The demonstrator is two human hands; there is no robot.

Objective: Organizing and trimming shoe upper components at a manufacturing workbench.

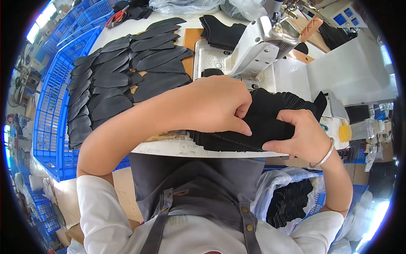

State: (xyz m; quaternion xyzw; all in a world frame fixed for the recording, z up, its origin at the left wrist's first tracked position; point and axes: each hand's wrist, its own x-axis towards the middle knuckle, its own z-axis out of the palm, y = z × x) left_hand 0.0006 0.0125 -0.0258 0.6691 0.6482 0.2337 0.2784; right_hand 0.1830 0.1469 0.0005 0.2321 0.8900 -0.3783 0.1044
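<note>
In front of the machine (256,55), the right hand (302,131) spreads its fingers on black pieces (264,125) while the left hand (224,103) curls its fingers there, any pinch unclear.

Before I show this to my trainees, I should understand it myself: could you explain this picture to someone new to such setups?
There is no robot here: a person works bare-handed. This single picture comes from a wide fisheye camera worn on the head, looking down, so straight edges look bent.

The left hand and right hand are at a stack of black pieces near the front edge of a white table. Some fingers are hidden, so how firmly each grips is unclear.

Behind the hands stands a white machine. To its left, dark grey pieces overlap in rows, beside a blue basket.
</note>
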